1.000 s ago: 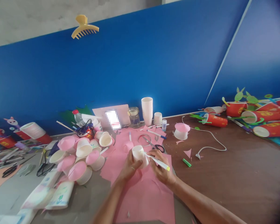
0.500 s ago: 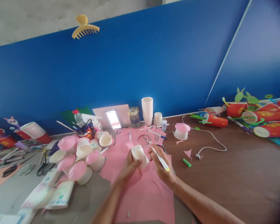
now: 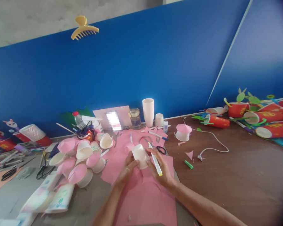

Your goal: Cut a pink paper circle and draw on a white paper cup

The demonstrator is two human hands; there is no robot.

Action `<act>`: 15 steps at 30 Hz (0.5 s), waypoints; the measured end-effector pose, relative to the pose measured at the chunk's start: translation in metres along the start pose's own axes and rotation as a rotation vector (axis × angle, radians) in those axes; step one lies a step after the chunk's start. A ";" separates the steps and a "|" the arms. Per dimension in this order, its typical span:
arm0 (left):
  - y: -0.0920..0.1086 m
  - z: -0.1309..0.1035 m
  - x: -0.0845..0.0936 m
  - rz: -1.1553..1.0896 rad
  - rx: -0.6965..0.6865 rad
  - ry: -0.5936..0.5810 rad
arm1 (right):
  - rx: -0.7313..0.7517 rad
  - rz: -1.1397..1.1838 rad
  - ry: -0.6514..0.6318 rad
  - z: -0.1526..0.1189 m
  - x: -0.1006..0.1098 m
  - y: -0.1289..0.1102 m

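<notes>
- Your left hand (image 3: 126, 171) curls around the white paper cup (image 3: 141, 157), grasping its left side.
- Your right hand (image 3: 162, 170) is partly closed, grasping a white marker (image 3: 155, 160), with its fingers at the cup's right side.
- Beyond the pink paper (image 3: 151, 202) stand a nested stack of white cups (image 3: 148, 113) and a lidded jar (image 3: 135, 119), its contents unclear.
- Left of the pink paper, cups with pink cones (image 3: 78, 173) lie clustered.
- The white paper cup is tilted above the pink paper, between your hands.
</notes>
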State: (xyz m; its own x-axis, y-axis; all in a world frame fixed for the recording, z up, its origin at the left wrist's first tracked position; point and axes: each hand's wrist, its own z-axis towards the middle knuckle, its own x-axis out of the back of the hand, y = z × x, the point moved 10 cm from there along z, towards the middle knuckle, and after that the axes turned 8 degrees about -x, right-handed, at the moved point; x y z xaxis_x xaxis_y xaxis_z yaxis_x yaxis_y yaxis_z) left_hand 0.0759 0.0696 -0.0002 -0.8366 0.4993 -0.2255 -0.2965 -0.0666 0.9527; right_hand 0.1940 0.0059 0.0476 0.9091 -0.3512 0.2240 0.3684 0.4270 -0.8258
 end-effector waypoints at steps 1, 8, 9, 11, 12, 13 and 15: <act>0.002 0.001 0.000 -0.003 -0.005 0.010 | 0.020 -0.017 0.005 0.000 0.000 -0.002; 0.002 0.000 0.000 0.035 0.026 0.036 | 0.146 -0.157 -0.047 -0.007 -0.011 -0.014; 0.001 0.000 0.000 0.047 0.031 0.025 | 0.153 -0.155 -0.055 -0.007 -0.012 -0.015; -0.002 0.000 0.002 0.075 0.040 0.001 | 0.162 -0.145 -0.051 -0.007 -0.012 -0.018; -0.004 0.001 0.004 0.088 0.041 -0.001 | 0.156 -0.132 -0.038 -0.007 -0.009 -0.018; -0.006 0.002 0.007 0.104 0.042 0.006 | 0.139 -0.113 -0.021 -0.005 -0.006 -0.019; -0.010 0.005 0.015 0.149 0.037 0.046 | 0.076 -0.058 0.005 -0.002 0.001 -0.017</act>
State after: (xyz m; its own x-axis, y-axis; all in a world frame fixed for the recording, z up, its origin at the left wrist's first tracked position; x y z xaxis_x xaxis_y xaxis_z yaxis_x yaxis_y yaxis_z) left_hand 0.0684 0.0819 -0.0120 -0.8905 0.4461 -0.0892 -0.1508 -0.1046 0.9830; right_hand 0.1883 -0.0033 0.0608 0.8847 -0.3815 0.2678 0.4347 0.4677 -0.7696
